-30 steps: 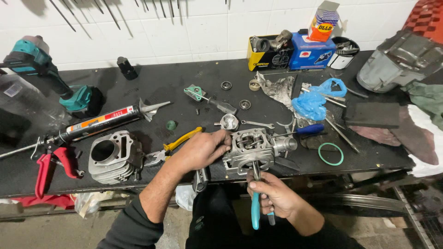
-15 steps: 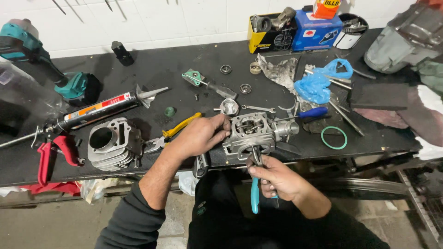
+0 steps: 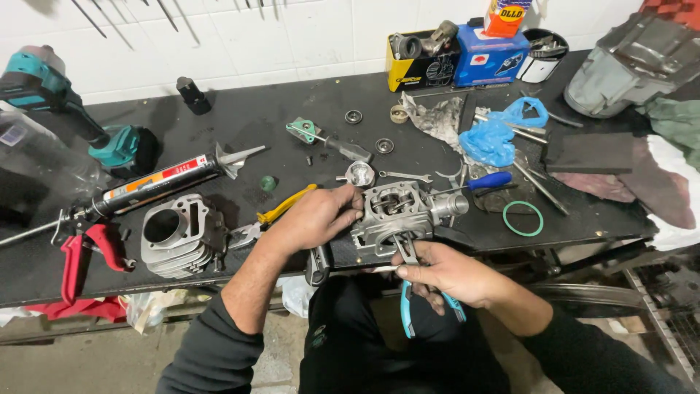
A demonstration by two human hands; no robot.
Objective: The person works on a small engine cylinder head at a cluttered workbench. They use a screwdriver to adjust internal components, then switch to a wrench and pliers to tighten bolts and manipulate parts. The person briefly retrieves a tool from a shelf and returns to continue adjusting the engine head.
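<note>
Your left hand (image 3: 315, 219) clamps the grey cast-metal engine head (image 3: 397, 211) at the bench edge; right hand (image 3: 437, 268) closed on blue-handled pliers (image 3: 408, 292) just below — a slip could gouge the casting.

one head camera, looking steeply down over the bench

there is a single view, worn on the person's head, so no second view shares any of the scene. it looks down and forward from above the seated person's lap, facing the white wall behind the black workbench (image 3: 240, 124). it sits near: the left hand (image 3: 310, 219) and right hand (image 3: 445, 270) fill the lower middle, forearms running off the bottom edge. beyond the fingertips the bench stretches to the wall; to the left of the fingers the frame reaches a teal power tool (image 3: 51, 95), to the right a grey cover (image 3: 627, 66). below the fingers lie the person's dark trousers and the floor.
</note>
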